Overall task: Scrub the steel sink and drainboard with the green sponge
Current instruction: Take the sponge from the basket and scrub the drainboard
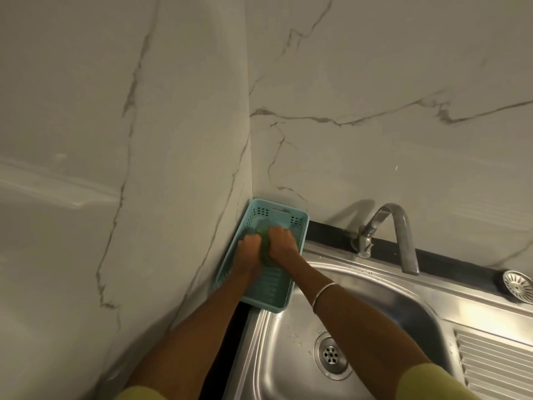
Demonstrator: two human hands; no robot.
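Observation:
A teal plastic basket (300, 223) sits in the wall corner, left of the steel sink (291, 353). Inside the basket, my left hand (250, 251) and my right hand (284, 241) are both closed around the green sponge (264, 255), which shows only as a green strip between them. The sink bowl has a round drain (331, 355) and some water drops. The ribbed drainboard (499, 362) lies at the lower right, away from both hands.
A curved steel tap (399, 229) rises behind the sink, its spout over the bowl's back edge. A round metal strainer (519, 285) rests on the dark ledge at the far right. Marble walls close the corner on the left and behind.

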